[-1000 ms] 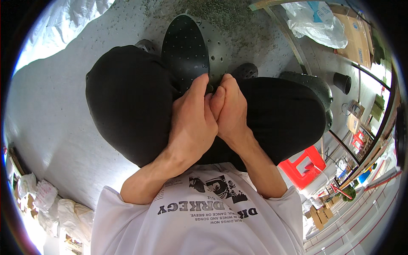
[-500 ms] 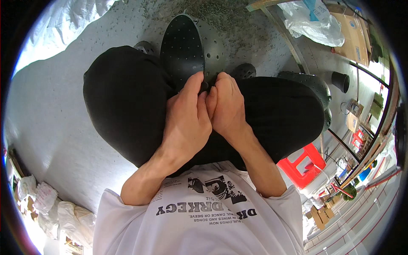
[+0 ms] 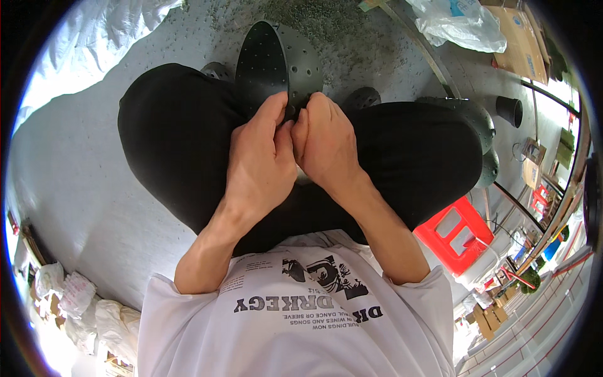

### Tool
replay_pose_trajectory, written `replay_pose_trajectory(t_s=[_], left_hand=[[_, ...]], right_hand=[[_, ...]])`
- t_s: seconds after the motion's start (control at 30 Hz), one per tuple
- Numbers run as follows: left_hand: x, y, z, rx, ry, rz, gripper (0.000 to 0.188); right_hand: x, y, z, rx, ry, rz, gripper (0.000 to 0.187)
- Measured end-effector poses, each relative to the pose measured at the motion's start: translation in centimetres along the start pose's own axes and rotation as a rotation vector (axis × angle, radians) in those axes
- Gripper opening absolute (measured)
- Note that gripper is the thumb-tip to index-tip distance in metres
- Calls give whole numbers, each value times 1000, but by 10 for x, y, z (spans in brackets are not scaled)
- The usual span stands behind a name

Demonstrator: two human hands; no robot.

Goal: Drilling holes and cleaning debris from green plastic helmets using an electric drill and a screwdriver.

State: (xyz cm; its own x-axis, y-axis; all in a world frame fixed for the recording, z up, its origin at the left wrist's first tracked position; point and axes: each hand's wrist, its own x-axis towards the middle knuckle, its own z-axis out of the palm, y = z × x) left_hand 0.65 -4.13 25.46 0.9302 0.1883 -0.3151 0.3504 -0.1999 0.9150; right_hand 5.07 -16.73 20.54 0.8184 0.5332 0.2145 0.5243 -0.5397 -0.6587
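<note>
Between my knees stands a dark grey-green hollow shell [image 3: 304, 63] with small holes, its rounded outside turned to the right and its hollow side to the left. My left hand [image 3: 260, 157] is closed on the shell's near edge, thumb and fingers pinching beside the rim. Right against it, my right hand [image 3: 328, 143] also grips that near end, with its fingers curled. The knuckles of both hands almost meet. A small dark part of the shell shows between the thumbs; what the fingertips press on is hidden.
More perforated domed shells [image 3: 474, 119] lie beyond my right knee. Further right are a small black pot [image 3: 509, 111], a red plastic stool [image 3: 455, 232], a cardboard box [image 3: 518, 44] and a clear plastic bag [image 3: 461, 28]. Green bits [image 3: 342, 25] litter the floor ahead.
Both hands and the shell have shifted slightly left and away from my body. The shell has turned a little, so its hollow side looks narrower. The grip stays the same.
</note>
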Motion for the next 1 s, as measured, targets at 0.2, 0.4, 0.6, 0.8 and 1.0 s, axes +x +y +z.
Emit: replay_pose_trajectory(t_s=[0.2, 0.4, 0.6, 0.8, 1.0], left_hand=[[-1, 2, 0, -11, 12, 69, 30], [-5, 13, -9, -210, -48, 41, 34], [-13, 16, -15, -415, -33, 61, 34], [-27, 27, -20, -586, -115, 20, 37], [-41, 36, -19, -718, -163, 21, 37]], right_hand=[[-1, -10, -8, 44, 34, 47, 14], [-7, -13, -38, 165, 174, 1, 13], [-8, 5, -71, 588, 451, 209, 27], [0, 20, -76, 741, 668, 412, 34], [-1, 20, -76, 829, 532, 501, 34]])
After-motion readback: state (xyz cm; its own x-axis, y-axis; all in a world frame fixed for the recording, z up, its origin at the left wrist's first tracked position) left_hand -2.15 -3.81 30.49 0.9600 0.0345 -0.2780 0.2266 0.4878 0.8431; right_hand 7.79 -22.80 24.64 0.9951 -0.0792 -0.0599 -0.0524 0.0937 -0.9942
